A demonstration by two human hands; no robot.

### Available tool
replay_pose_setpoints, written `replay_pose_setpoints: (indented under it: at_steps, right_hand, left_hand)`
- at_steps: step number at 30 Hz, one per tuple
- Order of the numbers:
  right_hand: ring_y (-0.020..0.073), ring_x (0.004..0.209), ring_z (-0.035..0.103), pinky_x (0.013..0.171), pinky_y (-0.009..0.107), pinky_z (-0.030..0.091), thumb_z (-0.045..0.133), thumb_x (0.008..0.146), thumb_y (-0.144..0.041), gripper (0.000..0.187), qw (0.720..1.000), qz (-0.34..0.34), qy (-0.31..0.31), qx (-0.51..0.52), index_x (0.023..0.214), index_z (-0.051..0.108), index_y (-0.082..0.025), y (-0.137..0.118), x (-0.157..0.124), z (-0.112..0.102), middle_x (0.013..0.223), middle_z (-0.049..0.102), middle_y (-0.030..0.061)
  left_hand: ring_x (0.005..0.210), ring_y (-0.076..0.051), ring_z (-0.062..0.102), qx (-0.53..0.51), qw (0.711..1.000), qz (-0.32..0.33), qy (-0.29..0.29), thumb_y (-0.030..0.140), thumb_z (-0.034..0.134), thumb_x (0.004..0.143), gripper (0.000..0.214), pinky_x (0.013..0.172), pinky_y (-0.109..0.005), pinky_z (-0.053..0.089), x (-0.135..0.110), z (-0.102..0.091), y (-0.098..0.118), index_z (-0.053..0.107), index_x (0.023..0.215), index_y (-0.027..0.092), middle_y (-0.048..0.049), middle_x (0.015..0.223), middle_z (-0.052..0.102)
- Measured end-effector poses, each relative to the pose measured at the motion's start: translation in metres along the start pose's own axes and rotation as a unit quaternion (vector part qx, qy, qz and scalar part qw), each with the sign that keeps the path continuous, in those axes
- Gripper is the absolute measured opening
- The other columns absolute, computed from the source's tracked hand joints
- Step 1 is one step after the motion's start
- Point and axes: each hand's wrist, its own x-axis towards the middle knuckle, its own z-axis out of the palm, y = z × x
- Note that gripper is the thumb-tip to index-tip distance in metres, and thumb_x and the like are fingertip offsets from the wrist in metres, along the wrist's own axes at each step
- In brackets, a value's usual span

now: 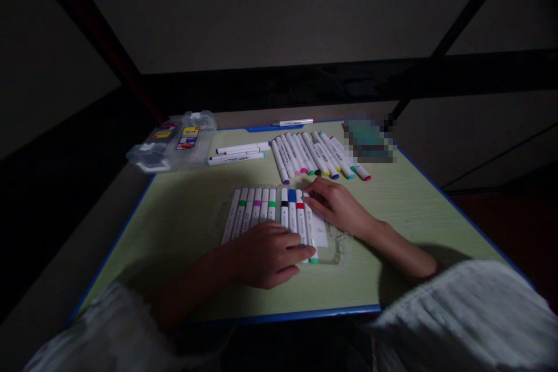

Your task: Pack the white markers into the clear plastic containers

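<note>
Palm of left hand [265, 253] flat on marker row [257, 209], grip open; right hand [335, 204] at end marker [310, 232], grip unclear.

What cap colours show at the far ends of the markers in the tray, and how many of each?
Green caps: 2
Purple cap: 1
Black cap: 1
Blue cap: 1
Red cap: 1
Total: 6; remaining caps too pale to tell.

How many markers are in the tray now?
10 markers show, side by side in the tray, left hand on their near ends, right hand at the rightmost; more may be hidden.
</note>
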Motion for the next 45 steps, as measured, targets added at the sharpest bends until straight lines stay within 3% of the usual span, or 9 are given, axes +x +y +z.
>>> replay_pose_setpoints:
  at_steps: [22,30,36,45]
  right_hand:
    - [0.0161,0.071,0.053,0.066,0.030,0.042,0.046,0.085,-0.019,0.014,1.000,0.010,-0.011,0.000,0.081,0.058,-0.014,-0.0011,0.0005,0.0002,0.075,0.054,0.0050]
    - [0.0186,0.080,0.057,0.074,0.033,0.046,0.039,0.086,-0.013,0.021,1.000,0.001,0.008,0.019,0.093,0.059,-0.015,0.0023,-0.0008,0.0011,0.085,0.060,0.0077]
    - [0.0199,0.084,0.057,0.075,0.035,0.046,0.036,0.085,-0.008,0.029,1.000,-0.003,-0.014,-0.002,0.102,0.059,-0.015,0.0014,-0.0013,0.0022,0.092,0.057,0.0089]
    - [0.0185,0.079,0.055,0.073,0.033,0.046,0.038,0.086,-0.010,0.028,1.000,0.006,-0.010,0.009,0.100,0.061,-0.017,0.0029,-0.0007,0.0051,0.087,0.054,0.0070]
  left_hand:
    - [0.070,-0.015,0.057,0.006,1.000,0.003,0.008,0.025,0.050,0.084,0.028,0.063,-0.030,0.042,-0.0002,0.0044,-0.0014,0.055,0.111,0.016,-0.0025,0.081,0.063]
    - [0.072,-0.015,0.057,0.004,1.000,-0.007,0.003,0.026,0.049,0.085,0.029,0.064,-0.030,0.041,-0.0015,0.0048,-0.0003,0.054,0.112,0.017,-0.0021,0.083,0.063]
    - [0.071,-0.015,0.057,0.005,1.000,-0.007,0.006,0.027,0.050,0.085,0.028,0.062,-0.031,0.040,-0.0012,0.0048,-0.0004,0.055,0.111,0.017,-0.0018,0.082,0.062]
    - [0.069,-0.014,0.057,0.006,1.000,-0.006,-0.002,0.028,0.052,0.085,0.029,0.062,-0.029,0.040,-0.0007,0.0029,-0.0007,0.055,0.111,0.017,-0.0024,0.080,0.062]
